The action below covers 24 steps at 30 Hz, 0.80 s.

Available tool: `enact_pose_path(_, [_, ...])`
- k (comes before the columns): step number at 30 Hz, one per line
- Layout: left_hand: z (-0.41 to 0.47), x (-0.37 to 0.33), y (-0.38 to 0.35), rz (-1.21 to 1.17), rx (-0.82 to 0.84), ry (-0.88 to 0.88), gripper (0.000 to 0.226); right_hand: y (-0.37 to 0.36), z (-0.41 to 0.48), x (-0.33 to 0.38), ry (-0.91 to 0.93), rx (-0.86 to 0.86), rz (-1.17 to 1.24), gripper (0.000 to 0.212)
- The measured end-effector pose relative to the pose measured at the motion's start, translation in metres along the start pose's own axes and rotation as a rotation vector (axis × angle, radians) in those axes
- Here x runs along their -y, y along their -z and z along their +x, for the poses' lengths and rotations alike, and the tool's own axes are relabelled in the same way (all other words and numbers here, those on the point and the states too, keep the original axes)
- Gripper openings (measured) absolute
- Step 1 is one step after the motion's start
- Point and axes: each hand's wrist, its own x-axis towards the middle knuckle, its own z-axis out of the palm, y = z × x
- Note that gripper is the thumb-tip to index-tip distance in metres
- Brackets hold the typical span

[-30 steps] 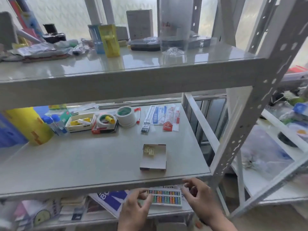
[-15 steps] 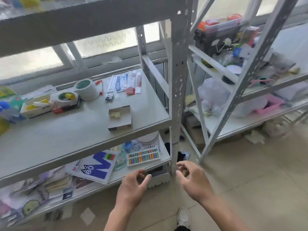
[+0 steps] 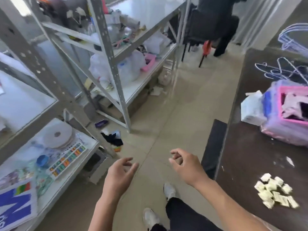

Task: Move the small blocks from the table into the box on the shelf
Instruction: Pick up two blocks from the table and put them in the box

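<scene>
Several small pale yellow blocks (image 3: 275, 191) lie in a loose heap on the dark table (image 3: 246, 157) at the lower right. My right hand (image 3: 185, 165) hovers over the floor just left of the table, fingers curled and apart, holding nothing. My left hand (image 3: 120, 172) hangs beside it, also empty with loose fingers. The box on the shelf is out of view; only the grey shelf rack's (image 3: 33, 64) lower levels show at left.
A pink basket (image 3: 290, 104) in plastic wrap and white wire hangers (image 3: 283, 70) sit on the table's far part. A second rack (image 3: 116, 69) with bags stands ahead. A dark chair (image 3: 211, 25) is at the far end. My shoes (image 3: 169, 191) stand on tan floor.
The view has swung right, from the shelf with the box to the floor and the dark table. Both hands dropped away from the shelf edge and moved right, still empty.
</scene>
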Motion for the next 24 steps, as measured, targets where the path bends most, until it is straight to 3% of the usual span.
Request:
enact_pose_path(11, [-0.033,-0.136,-0.140,0.169,0.270,-0.308,0.035,0.114,-0.057,-0.127,-0.144,-0.263,0.093,0.022])
enact_pose_path(16, [-0.073,-0.187,-0.231,0.236,0.497,-0.440,0.035,0.164,-0.104,-0.211,-0.345,-0.377,0.180,0.026])
enact_pose_path(20, [-0.095,-0.210,-0.307,0.418,0.687,-0.551,0.039,0.173,-0.139,-0.274,-0.512,-0.213,0.069,0.044])
enact_pose_path(24, [-0.102,-0.220,-0.362,0.635,0.787,-0.635,0.058,0.159,-0.149,-0.303,-0.489,-0.096,-0.024,0.059])
